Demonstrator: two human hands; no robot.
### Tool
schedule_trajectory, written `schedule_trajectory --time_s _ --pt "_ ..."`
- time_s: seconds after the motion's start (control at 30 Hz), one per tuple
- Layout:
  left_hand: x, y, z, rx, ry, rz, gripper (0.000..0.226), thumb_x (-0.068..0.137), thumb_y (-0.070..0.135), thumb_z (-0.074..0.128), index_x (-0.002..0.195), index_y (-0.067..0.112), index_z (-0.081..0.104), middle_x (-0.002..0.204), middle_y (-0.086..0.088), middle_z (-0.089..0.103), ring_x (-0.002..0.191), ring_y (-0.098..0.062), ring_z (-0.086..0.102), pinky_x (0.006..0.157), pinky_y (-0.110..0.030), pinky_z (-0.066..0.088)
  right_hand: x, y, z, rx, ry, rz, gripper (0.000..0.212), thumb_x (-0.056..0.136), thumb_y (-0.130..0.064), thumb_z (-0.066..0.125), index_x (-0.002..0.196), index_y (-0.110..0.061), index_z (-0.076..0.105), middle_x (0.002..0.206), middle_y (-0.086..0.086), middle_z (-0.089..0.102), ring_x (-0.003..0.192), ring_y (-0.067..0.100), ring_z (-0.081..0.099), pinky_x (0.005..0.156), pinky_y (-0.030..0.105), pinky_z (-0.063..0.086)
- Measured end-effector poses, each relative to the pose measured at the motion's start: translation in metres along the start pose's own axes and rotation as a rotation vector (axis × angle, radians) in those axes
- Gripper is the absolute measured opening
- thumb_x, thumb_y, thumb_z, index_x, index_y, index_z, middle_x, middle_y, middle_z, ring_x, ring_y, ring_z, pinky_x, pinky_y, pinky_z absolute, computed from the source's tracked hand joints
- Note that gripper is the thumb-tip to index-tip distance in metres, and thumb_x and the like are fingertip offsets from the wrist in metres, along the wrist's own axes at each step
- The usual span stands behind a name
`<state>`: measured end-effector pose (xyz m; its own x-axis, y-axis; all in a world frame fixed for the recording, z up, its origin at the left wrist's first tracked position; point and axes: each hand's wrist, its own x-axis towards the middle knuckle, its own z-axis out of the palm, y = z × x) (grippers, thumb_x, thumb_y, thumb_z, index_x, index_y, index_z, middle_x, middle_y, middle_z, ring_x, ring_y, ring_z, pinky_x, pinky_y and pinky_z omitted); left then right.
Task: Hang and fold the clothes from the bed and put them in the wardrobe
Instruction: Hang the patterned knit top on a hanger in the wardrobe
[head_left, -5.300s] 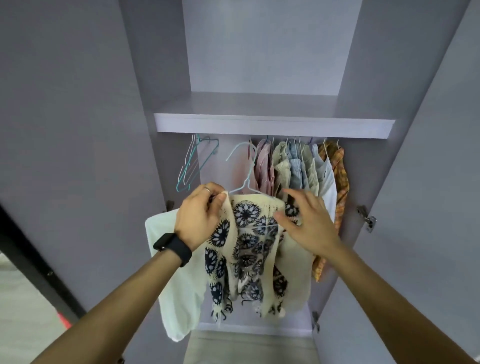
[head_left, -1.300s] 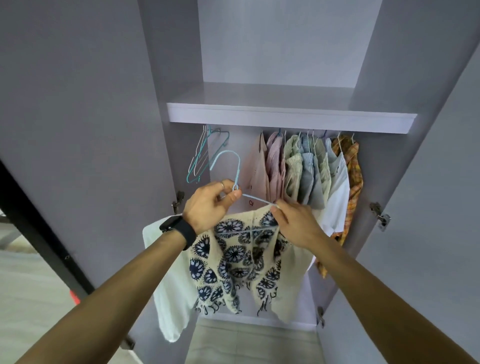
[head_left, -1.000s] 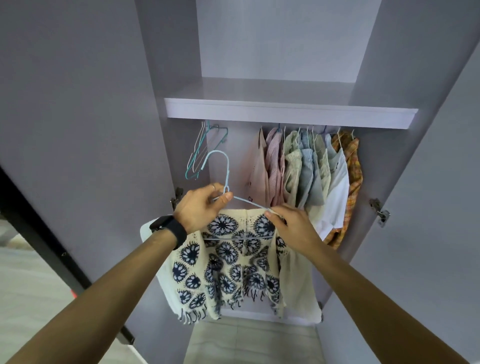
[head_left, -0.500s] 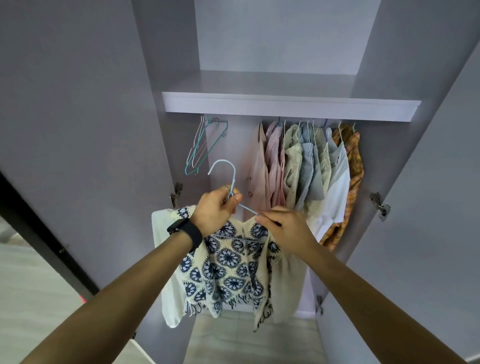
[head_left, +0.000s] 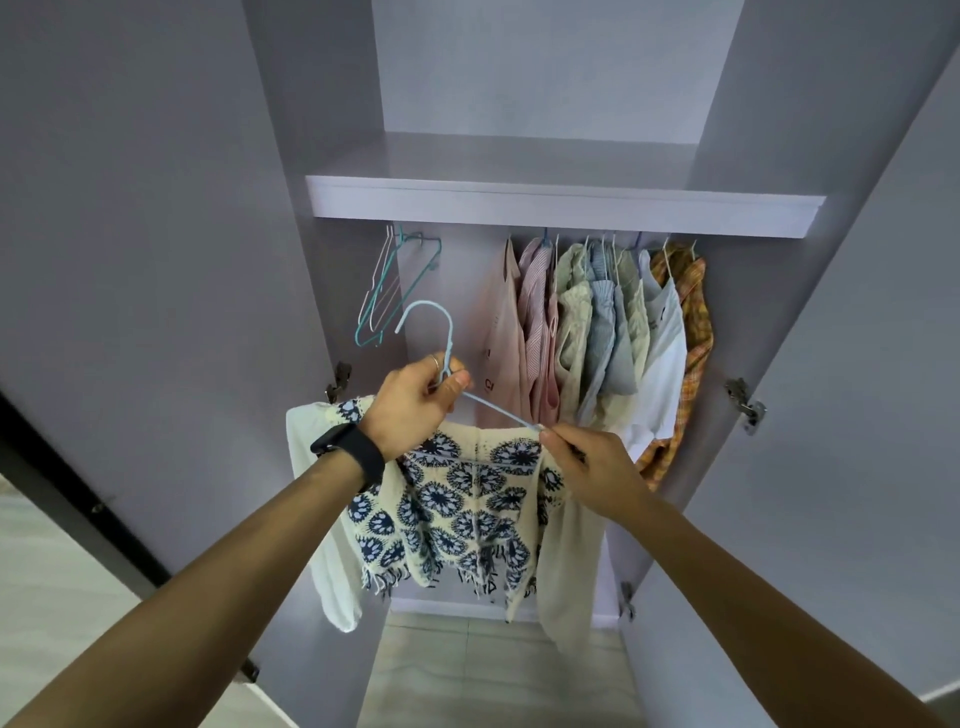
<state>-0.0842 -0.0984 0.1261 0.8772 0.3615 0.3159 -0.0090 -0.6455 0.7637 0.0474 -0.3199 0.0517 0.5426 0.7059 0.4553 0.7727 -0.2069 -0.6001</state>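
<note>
A cream crochet top with dark blue flower motifs (head_left: 462, 509) hangs on a light blue hanger (head_left: 447, 343) in front of the open wardrobe (head_left: 561, 205). My left hand (head_left: 415, 402) grips the hanger at the base of its hook, which points up and left. My right hand (head_left: 592, 467) pinches the hanger's right arm where the top's shoulder sits. The top's plain cream sleeves hang down on both sides.
Several hung garments (head_left: 597, 332) fill the right part of the rail under the shelf. A few bare hangers (head_left: 387, 291) hang at the rail's left end, with a gap between them and the clothes. Both doors stand open; tiled floor lies below.
The hanger with the top has stayed at chest height before the rail. My right hand slid along the hanger's right arm and the top's right side settled lower.
</note>
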Motion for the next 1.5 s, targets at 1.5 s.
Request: schedule_trajectory --time_s 1.5 --pt "0.039 -0.035 0.035 0.444 -0.136 -0.223 0.042 0.101 0.035 0.051 0.141 0.023 0.052 0.143 0.0 0.054 0.133 -0.026 0.045 0.108 -0.041 0.04 0.031 0.022 0.008 -0.221 -0.197 0.087 0.013 0.099 -0.02 0.061 0.088 -0.013 0.059 0.07 -0.013 0.044 0.065 0.012 0.045 0.063 0.029 0.031"
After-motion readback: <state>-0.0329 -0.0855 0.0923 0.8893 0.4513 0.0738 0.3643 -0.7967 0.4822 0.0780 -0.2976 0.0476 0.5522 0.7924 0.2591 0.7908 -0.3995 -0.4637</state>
